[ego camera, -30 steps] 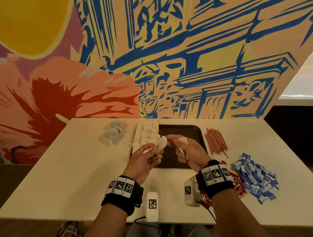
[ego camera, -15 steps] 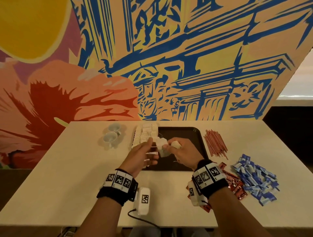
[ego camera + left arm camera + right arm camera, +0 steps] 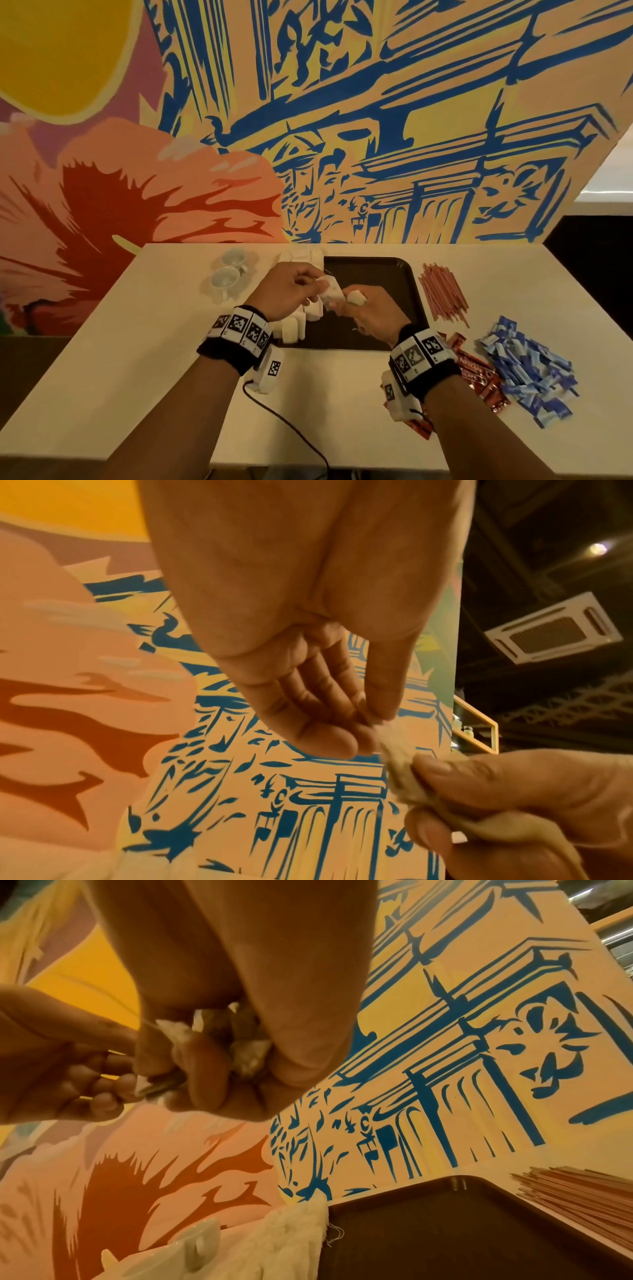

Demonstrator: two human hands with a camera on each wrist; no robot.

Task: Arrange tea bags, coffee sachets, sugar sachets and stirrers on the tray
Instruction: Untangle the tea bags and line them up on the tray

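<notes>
Both hands raised above the near left part of the tray [image 3: 376, 270], sharing one white tea bag [image 3: 329, 294]. Left hand [image 3: 291, 294] with thumb and fingertips pinching the bag's upper left corner, remaining fingers loosely curled beneath. Right hand [image 3: 371, 313] with thumb and forefinger pinching the bag's lower right side, other fingers curled round a small bundle of further tea bags [image 3: 356, 297] tucked against the palm; exact number not readable. Held bag off the tray, in the air between the two hands, apparently being separated from the bundle or straightened for laying down. Along the tray's left edge, rows of tea bags [image 3: 301, 318] already laid out, running from the far corner toward the near one, partly hidden behind the left hand. Rest of the tray dark and bare. To the right of the tray, on the table [image 3: 137, 342]: red stirrers [image 3: 443, 294] in a loose bundle, red coffee sachets [image 3: 479, 373] partly under the right wrist, blue sugar sachets [image 3: 527, 363] in a heap, none on the tray so far. Two white cups [image 3: 227, 270] left of the tray. Judged early: tea bag part under way, not finished while bags remain in hand; coffee, sugar and stirrers all to come.
</notes>
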